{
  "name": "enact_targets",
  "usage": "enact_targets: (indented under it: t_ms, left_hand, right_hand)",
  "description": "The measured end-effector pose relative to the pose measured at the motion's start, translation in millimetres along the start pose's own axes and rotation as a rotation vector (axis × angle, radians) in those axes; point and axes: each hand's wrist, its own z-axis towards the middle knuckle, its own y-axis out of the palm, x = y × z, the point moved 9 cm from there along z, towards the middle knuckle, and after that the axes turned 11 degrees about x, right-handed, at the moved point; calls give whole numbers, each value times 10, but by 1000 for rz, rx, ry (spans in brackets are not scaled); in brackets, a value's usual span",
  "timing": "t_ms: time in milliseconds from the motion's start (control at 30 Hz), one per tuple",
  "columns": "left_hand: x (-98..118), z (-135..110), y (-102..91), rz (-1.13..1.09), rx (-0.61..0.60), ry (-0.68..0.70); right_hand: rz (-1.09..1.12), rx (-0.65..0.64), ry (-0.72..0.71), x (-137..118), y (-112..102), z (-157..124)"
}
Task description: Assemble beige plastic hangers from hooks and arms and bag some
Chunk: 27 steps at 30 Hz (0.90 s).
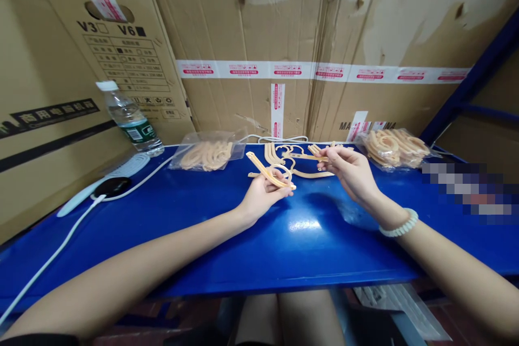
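Note:
My left hand [267,192] is closed around a beige plastic hanger piece [261,166], a long curved arm with a ring-shaped hook behind it. The arm tilts up to the left, above the table. My right hand [348,170] pinches a slim beige hanger arm [308,157] by its right end, with the strip pointing left. Loose curved hanger arms [271,153] and hooks lie on the blue table just beyond both hands. Another curved arm [312,174] rests between the hands. My fingers hide part of what they hold.
Clear bags of beige hanger parts lie on the left [206,154] and right [395,147] of the blue table [227,248]. A water bottle [135,124], a black round device [111,187] and a white cable [52,257] are at left. Cardboard [243,21] stands behind.

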Motion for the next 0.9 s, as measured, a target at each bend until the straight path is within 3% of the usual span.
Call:
enact_targets:
  t_ms: [200, 367, 667, 900]
  left_hand:
    - [24, -12, 36, -5, -37, 6]
    - [13, -19, 52, -8, -59, 1]
    - [26, -56, 121, -4, -139, -8]
    - [-24, -50, 32, 59, -72, -9]
  right_hand:
    - [120, -8, 269, 277, 118, -168]
    - [177, -160, 442, 490, 287, -287]
    - [-77, -381, 225, 389, 485, -393]
    - [-107, -375, 130, 320, 498, -402]
